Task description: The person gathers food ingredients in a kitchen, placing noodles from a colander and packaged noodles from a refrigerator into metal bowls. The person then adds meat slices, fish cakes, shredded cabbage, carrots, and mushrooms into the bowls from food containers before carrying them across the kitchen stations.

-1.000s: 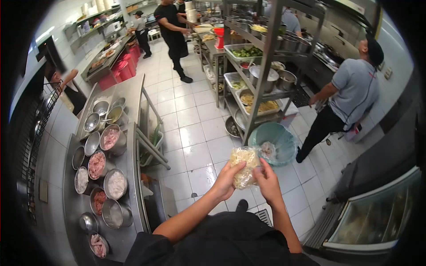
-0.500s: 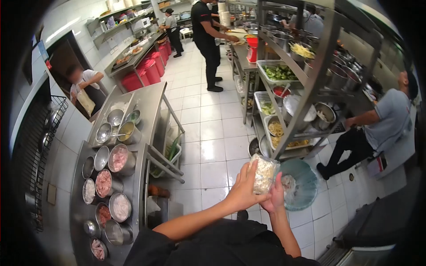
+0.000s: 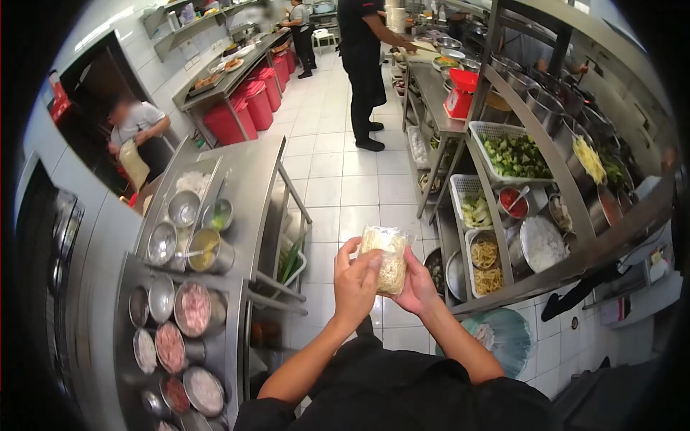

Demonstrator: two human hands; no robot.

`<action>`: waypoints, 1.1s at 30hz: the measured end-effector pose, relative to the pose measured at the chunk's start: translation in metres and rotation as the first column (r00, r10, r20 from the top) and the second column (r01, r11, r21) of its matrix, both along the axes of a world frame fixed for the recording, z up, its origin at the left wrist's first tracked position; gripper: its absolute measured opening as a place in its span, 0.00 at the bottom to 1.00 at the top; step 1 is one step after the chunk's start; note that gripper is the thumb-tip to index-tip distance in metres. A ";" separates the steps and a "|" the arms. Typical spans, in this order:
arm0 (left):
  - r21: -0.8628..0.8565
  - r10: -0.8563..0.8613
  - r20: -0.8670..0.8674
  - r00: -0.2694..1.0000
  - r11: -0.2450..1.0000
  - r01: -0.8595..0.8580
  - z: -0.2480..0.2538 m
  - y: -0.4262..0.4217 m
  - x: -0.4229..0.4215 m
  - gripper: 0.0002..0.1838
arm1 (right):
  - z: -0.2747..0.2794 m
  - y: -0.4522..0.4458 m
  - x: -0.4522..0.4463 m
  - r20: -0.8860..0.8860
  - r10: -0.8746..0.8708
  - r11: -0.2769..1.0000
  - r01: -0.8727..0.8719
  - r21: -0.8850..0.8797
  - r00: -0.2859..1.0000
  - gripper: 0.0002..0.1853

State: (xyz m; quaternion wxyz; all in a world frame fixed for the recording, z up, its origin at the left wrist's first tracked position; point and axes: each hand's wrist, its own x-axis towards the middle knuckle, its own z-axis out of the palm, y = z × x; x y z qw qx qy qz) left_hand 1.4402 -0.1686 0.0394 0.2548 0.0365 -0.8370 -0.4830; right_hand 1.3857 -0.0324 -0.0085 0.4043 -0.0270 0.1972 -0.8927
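Between my two hands, in front of my body, is a clear plastic pack of pale noodles point(image 3: 389, 260). My left hand point(image 3: 354, 286) grips its left side, with fingers bent over the front. From the right and below, my right hand point(image 3: 416, 285) supports the same pack, its thumb along the edge. The wrapping looks crinkled and shiny at the top.
To the left, a steel counter point(image 3: 248, 169) bears several metal pots, including a pot of raw meat point(image 3: 194, 309). A shelf rack at right holds a basket of green vegetables point(image 3: 514, 152). A lined bin point(image 3: 514, 341) stands below it. Co-workers point(image 3: 361, 72) stand farther off.
My view has turned right and moved forward along the aisle. Both hands keep the pack, which now sits more upright and away from the lined bin.
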 end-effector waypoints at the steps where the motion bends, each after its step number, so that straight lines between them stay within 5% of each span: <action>1: 0.074 -0.001 0.017 1.000 0.997 -0.001 0.004 -0.013 -0.020 0.11 | 0.001 -0.009 -0.012 0.022 -0.024 0.999 0.023 0.030 0.999 0.31; 2: 0.098 -0.006 -0.083 0.997 0.995 0.015 0.007 -0.024 -0.044 0.13 | -0.004 -0.015 -0.027 0.038 -0.036 0.999 0.035 0.026 0.999 0.31; 5: 0.530 -0.223 0.066 0.973 0.834 0.155 0.027 -0.046 -0.108 0.14 | -0.013 -0.017 -0.066 0.047 -0.143 0.985 0.137 0.106 0.989 0.31; 10: 0.699 -0.398 0.041 0.916 0.667 0.258 0.044 -0.051 -0.215 0.12 | -0.015 -0.004 -0.133 0.130 -0.321 0.947 0.318 0.050 0.938 0.29; 19: 0.659 -0.520 0.036 0.853 0.655 0.371 0.040 -0.032 -0.461 0.13 | -0.024 0.021 -0.307 0.104 -0.559 0.829 0.553 0.084 0.822 0.25; 24: 0.523 -0.439 0.131 0.889 0.792 0.315 0.047 -0.053 -0.581 0.14 | -0.007 0.013 -0.414 0.144 -0.549 0.834 0.551 0.026 0.823 0.25; 33: 0.182 -0.522 0.164 0.837 0.850 0.495 -0.009 -0.030 -0.831 0.13 | 0.021 -0.001 -0.559 0.117 -0.593 0.798 0.601 -0.043 0.796 0.25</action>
